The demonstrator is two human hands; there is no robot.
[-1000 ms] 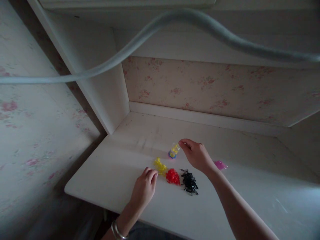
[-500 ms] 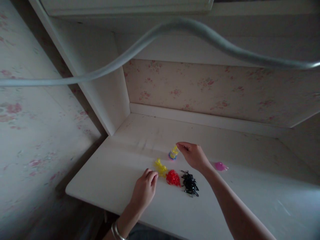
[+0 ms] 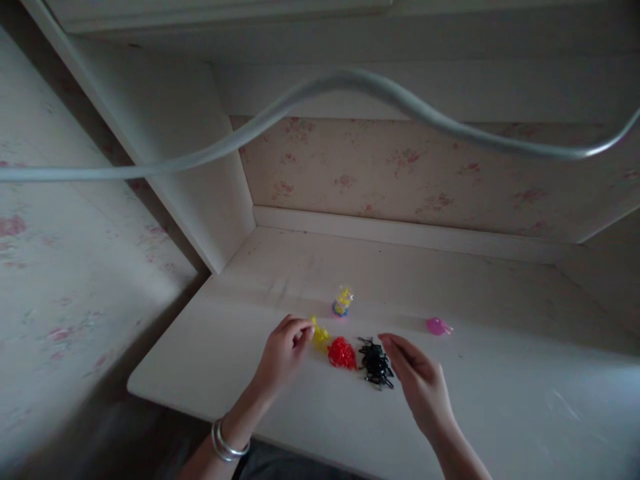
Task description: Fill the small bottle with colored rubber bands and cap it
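My left hand (image 3: 285, 347) is closed in a pinch at the left edge of a pile of small yellow pieces (image 3: 320, 335); whether anything is between the fingertips is too small to tell. A pile of small red pieces (image 3: 343, 353) lies beside the yellow one. My right hand (image 3: 417, 377) has thumb and forefinger pressed together at the upper right edge of a heap of small black loops (image 3: 377, 365). What that pinch holds, if anything, cannot be made out. Behind the piles stands a small clear container (image 3: 343, 301) with yellow pieces inside and blue low down.
A shiny pink object (image 3: 438, 326) lies on the white desk (image 3: 500, 373) to the right. A pale cable (image 3: 350, 79) hangs across the upper view. A white side panel (image 3: 200, 173) rises at the left, and a flowered wall (image 3: 380, 167) is at the back.
My right hand has moved from above the clear container, toward me and right, to the black loops. My left hand has shifted slightly up, to the yellow pile. The view has tilted a little.
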